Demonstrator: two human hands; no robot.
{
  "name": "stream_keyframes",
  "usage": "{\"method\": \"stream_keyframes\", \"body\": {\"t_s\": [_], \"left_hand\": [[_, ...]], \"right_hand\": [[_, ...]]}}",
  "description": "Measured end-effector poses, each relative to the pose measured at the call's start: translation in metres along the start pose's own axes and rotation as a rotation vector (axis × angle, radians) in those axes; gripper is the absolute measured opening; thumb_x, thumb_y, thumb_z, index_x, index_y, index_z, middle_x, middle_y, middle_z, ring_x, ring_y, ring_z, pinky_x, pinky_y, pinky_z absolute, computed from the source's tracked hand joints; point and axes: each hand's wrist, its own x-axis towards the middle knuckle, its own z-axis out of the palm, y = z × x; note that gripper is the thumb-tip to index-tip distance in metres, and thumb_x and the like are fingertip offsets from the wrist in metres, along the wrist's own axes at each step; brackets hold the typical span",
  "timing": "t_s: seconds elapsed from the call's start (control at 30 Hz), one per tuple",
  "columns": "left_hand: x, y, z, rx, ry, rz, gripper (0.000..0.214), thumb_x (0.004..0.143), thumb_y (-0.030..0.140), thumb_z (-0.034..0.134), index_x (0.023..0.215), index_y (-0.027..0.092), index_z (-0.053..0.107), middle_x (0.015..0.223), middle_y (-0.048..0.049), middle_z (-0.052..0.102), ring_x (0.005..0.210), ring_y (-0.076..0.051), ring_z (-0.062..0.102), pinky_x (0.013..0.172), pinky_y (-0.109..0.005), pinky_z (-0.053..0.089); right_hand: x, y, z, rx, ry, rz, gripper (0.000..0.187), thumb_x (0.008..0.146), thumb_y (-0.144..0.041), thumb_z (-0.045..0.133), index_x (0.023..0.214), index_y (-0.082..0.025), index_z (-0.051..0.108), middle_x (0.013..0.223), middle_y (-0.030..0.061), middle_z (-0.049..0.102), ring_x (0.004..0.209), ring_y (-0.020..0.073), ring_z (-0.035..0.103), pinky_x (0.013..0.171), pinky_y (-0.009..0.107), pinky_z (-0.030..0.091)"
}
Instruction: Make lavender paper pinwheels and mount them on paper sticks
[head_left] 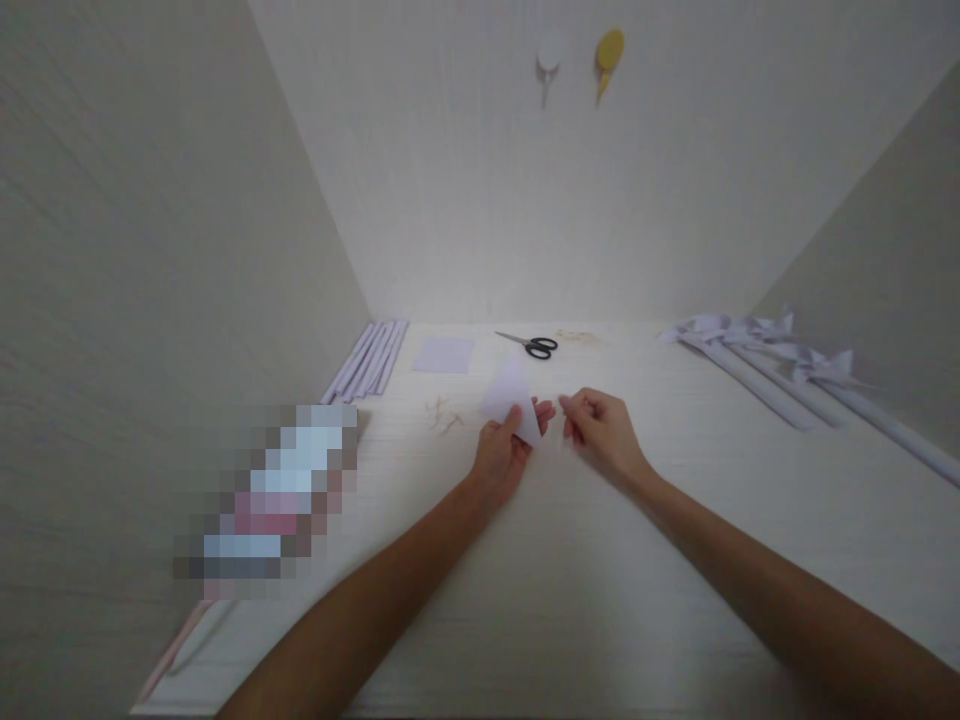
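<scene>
Pale rolled tubes (366, 362) lie at left on the white counter (540, 590), then a flat lilac square (444, 355) and tan strands (445, 415). The left hand (504, 450) clamps its fingers on a pale paper (507, 393), raised before the black-handled scissors (536, 347). The right hand (602, 425) curls just beside; whether its fingers pinch anything, I cannot tell. Pinwheel-like paper pieces (757, 345) lie far right.

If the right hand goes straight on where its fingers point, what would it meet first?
Probably the fingertips of the left hand, then the pale paper there; depth is unclear.
</scene>
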Motion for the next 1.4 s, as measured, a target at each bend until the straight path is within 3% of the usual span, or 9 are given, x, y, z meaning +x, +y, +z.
{"method": "stream_keyframes", "body": {"t_s": [0.1, 0.27, 0.43, 0.73, 1.0, 1.1, 1.27, 1.4], "left_hand": [[-0.001, 0.000, 0.000, 0.007, -0.013, -0.011, 0.015, 0.078, 0.014, 0.048, 0.082, 0.005, 0.060, 0.083, -0.0132, 0.067, 0.078, -0.016, 0.064, 0.083, -0.029, 0.046], [-0.002, 0.000, 0.000, 0.003, -0.018, -0.033, 0.016, 0.077, 0.015, 0.049, 0.083, 0.005, 0.060, 0.082, -0.0130, 0.067, 0.076, -0.016, 0.064, 0.081, -0.029, 0.047], [-0.003, 0.000, -0.001, -0.012, -0.029, -0.041, 0.017, 0.077, 0.016, 0.048, 0.082, 0.005, 0.060, 0.081, -0.0144, 0.067, 0.082, -0.019, 0.063, 0.085, -0.032, 0.044], [-0.004, 0.002, -0.001, -0.036, -0.063, -0.079, 0.016, 0.075, 0.017, 0.050, 0.078, 0.005, 0.060, 0.080, -0.0159, 0.067, 0.087, -0.023, 0.062, 0.089, -0.037, 0.040], [-0.004, 0.002, -0.002, -0.058, -0.060, -0.077, 0.017, 0.075, 0.017, 0.048, 0.077, 0.005, 0.060, 0.079, -0.0163, 0.067, 0.086, -0.022, 0.062, 0.088, -0.036, 0.040], [-0.004, 0.002, -0.002, -0.063, -0.050, -0.066, 0.016, 0.075, 0.017, 0.050, 0.079, 0.005, 0.060, 0.080, -0.0159, 0.067, 0.087, -0.022, 0.062, 0.088, -0.035, 0.040], [-0.004, 0.000, -0.003, -0.042, -0.076, -0.033, 0.017, 0.077, 0.018, 0.048, 0.081, 0.006, 0.059, 0.081, -0.0150, 0.067, 0.082, -0.020, 0.063, 0.086, -0.035, 0.041], [-0.004, 0.000, -0.003, -0.018, -0.077, -0.031, 0.015, 0.077, 0.018, 0.048, 0.080, 0.007, 0.059, 0.082, -0.0128, 0.067, 0.074, -0.016, 0.063, 0.079, -0.030, 0.043]], "right_hand": [[0.053, 0.006, -0.004, -0.419, 0.066, -0.052, 0.020, 0.075, -0.030, 0.048, 0.064, -0.015, 0.055, 0.058, 0.0020, 0.060, 0.046, 0.0102, 0.050, 0.048, 0.022, 0.040], [0.116, 0.015, 0.006, -0.604, 0.116, -0.045, 0.013, 0.071, -0.020, 0.051, 0.073, -0.014, 0.062, 0.081, 0.0081, 0.063, 0.077, 0.0179, 0.056, 0.072, 0.030, 0.041], [0.136, 0.021, 0.020, -0.727, 0.117, 0.022, 0.018, 0.072, -0.020, 0.051, 0.082, -0.013, 0.065, 0.096, 0.0135, 0.060, 0.091, 0.0231, 0.053, 0.077, 0.034, 0.040], [0.154, 0.032, 0.030, -0.815, 0.026, 0.093, 0.017, 0.068, -0.016, 0.058, 0.082, -0.011, 0.065, 0.092, 0.0157, 0.063, 0.089, 0.0252, 0.056, 0.074, 0.033, 0.042], [0.152, 0.031, 0.037, -0.668, 0.064, 0.154, 0.009, 0.063, -0.010, 0.060, 0.070, -0.008, 0.064, 0.084, 0.0192, 0.064, 0.087, 0.0274, 0.058, 0.074, 0.035, 0.041], [0.149, 0.026, 0.038, -0.540, 0.107, 0.180, 0.003, 0.063, -0.009, 0.059, 0.061, -0.009, 0.062, 0.074, 0.0163, 0.064, 0.085, 0.0264, 0.057, 0.071, 0.032, 0.041], [0.132, 0.007, 0.031, -0.201, 0.129, 0.240, 0.021, 0.071, -0.019, 0.054, 0.051, -0.013, 0.054, 0.046, 0.0024, 0.051, 0.051, 0.0130, 0.051, 0.046, 0.022, 0.036], [0.099, -0.010, 0.014, 0.118, 0.047, 0.263, 0.020, 0.075, -0.020, 0.050, 0.057, -0.013, 0.054, 0.052, -0.0001, 0.052, 0.038, 0.0034, 0.036, 0.036, 0.016, 0.027]]}}
